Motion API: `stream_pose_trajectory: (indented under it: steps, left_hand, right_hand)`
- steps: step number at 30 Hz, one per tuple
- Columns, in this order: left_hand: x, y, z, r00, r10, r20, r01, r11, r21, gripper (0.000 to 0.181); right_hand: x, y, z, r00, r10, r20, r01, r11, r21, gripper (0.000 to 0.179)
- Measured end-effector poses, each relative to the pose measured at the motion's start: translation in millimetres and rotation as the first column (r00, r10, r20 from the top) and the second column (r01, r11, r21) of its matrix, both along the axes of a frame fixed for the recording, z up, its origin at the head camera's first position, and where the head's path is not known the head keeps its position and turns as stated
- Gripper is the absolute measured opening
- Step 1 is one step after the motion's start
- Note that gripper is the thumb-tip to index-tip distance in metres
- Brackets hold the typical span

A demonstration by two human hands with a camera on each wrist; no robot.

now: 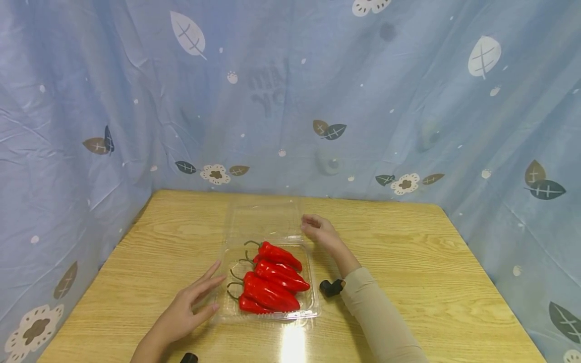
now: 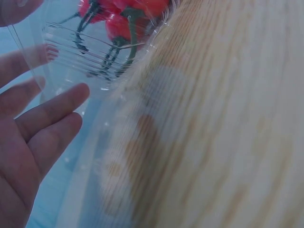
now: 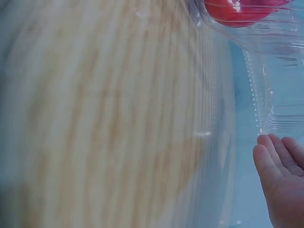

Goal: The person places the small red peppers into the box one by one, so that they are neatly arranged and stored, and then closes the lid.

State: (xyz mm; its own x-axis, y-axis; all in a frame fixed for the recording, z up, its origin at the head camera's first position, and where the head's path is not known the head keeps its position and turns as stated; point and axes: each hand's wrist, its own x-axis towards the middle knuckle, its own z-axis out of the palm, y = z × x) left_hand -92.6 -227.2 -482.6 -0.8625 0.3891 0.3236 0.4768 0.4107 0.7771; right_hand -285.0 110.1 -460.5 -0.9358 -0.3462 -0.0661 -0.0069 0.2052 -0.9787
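A clear plastic clamshell box (image 1: 313, 297) lies on the table with its transparent lid (image 1: 263, 219) folded back, away from the body. Several shiny red peppers (image 1: 270, 290) with curved green stems rest inside, stems to the left. My left hand (image 1: 186, 307) is at the box's left side, fingers spread and fairly straight, fingertips right at the rim. In the left wrist view, its fingers (image 2: 57, 109) show beside the box wall near the pepper stems. My right hand (image 1: 320, 232) is by the lid's right edge, fingers loosely bent, holding nothing. The right wrist view shows those fingertips (image 3: 273, 147) close to the lid's edge.
A wooden table (image 1: 408, 252) carries everything. Blue curtain (image 1: 281, 101) with leaf and flower prints surrounds it at the back and both sides. Small black devices sit at the wrists, one by the right sleeve (image 1: 331, 288) and one by the left forearm (image 1: 188, 358).
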Motion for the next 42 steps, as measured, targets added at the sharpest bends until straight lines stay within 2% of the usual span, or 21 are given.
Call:
stream_pose_trajectory:
  steps: [10,15,21,26,33,42]
  left_hand:
    - [-2.2,-0.2,-3.6,1.0,0.016,-0.022,-0.017,1.0,-0.024,0.052]
    - [-1.8,0.0,-2.5,1.0,0.026,-0.013,-0.026,0.999,-0.033,0.052]
    - [-2.5,-1.0,-5.3,0.999,0.019,-0.038,-0.021,0.999,-0.041,0.052]
    - [-2.6,-1.4,-5.3,1.0,0.015,-0.025,-0.016,0.999,-0.032,0.053]
    - [-1.5,-0.9,-2.7,1.0,0.01,-0.011,-0.011,1.0,-0.02,0.053]
    - [0.0,0.0,-2.0,0.998,0.032,-0.047,-0.034,0.998,-0.049,0.053]
  right_hand:
    - [2.1,2,3.2,0.999,-0.018,-0.046,0.015,0.998,-0.053,0.051]
    - [3.3,2,2.5,0.997,-0.037,-0.063,0.033,0.998,-0.058,0.053]
    - [5.1,2,3.1,0.994,-0.052,-0.1,0.046,0.997,-0.065,0.052]
    - [7.6,3,9.4,0.99,-0.032,-0.137,0.024,0.998,-0.061,0.05]
    - [18.6,6,31.3,0.988,0.04,-0.149,-0.054,0.994,-0.093,0.051]
    - [17.8,12,22.2,0.968,0.056,-0.245,-0.071,0.996,-0.055,0.049]
